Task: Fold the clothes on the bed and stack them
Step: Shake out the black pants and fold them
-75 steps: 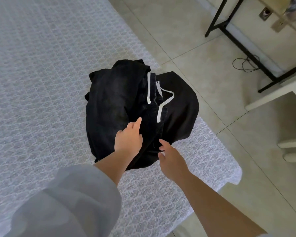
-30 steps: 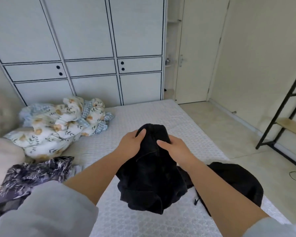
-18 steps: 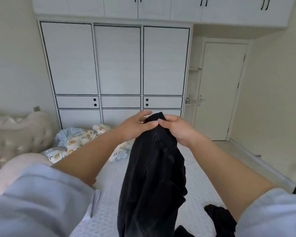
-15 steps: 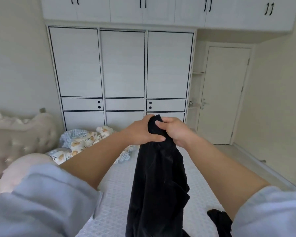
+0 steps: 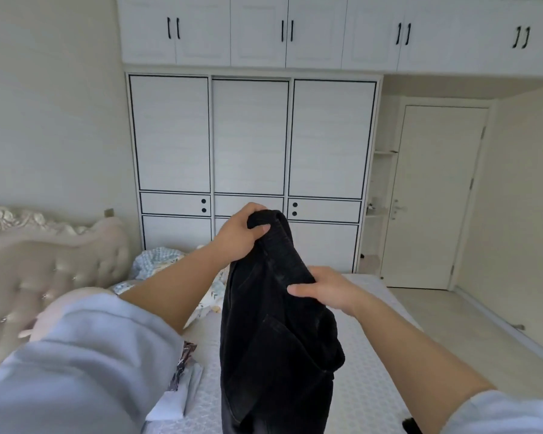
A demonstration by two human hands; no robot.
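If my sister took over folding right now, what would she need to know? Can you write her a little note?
Left hand: grips the top of the black garment, held up high.
Right hand: holds the same garment lower down its edge, thumb in front.
The garment hangs unfolded over the bed.
A patterned cloth lies on the bed to the left.
Done: garment picked up. Left: fold it, stack it, then the rest.

Room was evenly bright, soft daylight, source outside frame. Shadows faint and diffuse; no hard glare on white wardrobe (image 5: 251, 136) doors. Black garment (image 5: 273, 324) read nearly featureless, folds barely separated in dark tone. Padded headboard (image 5: 44, 261) at near left was smeared by motion blur. Sleeve (image 5: 76, 364) at near left was soft, out of focus. Wide-angle distortion bowed upper cabinets (image 5: 326, 29) and door (image 5: 433, 198) at far right. Centre reasonably sharp.
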